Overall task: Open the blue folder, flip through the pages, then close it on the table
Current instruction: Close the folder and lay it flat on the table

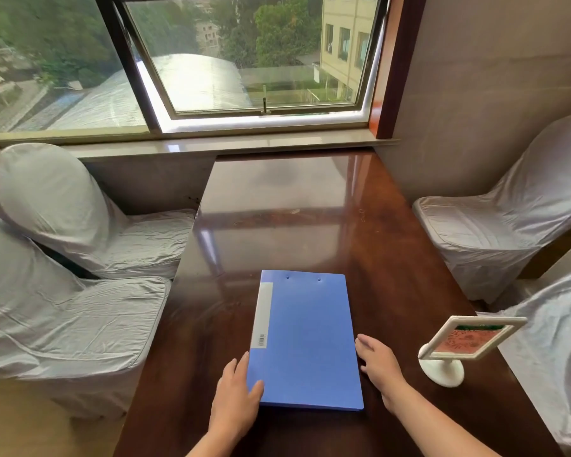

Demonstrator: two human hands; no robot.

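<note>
The blue folder (pixel 305 341) lies closed and flat on the dark wooden table (pixel 310 225), near the front edge, with a white spine label along its left side. My left hand (pixel 236 394) rests at the folder's near left corner, thumb on the cover and fingers along the left edge. My right hand (pixel 378 364) lies against the folder's right edge, fingers spread on the table. Neither hand has lifted the cover.
A white tilted sign holder (pixel 455 347) on a round base stands right of the folder, close to my right hand. Chairs in grey covers flank the table on the left (pixel 63 308) and right (pixel 495 232). A window sill (pixel 211 143) runs behind the table's far end.
</note>
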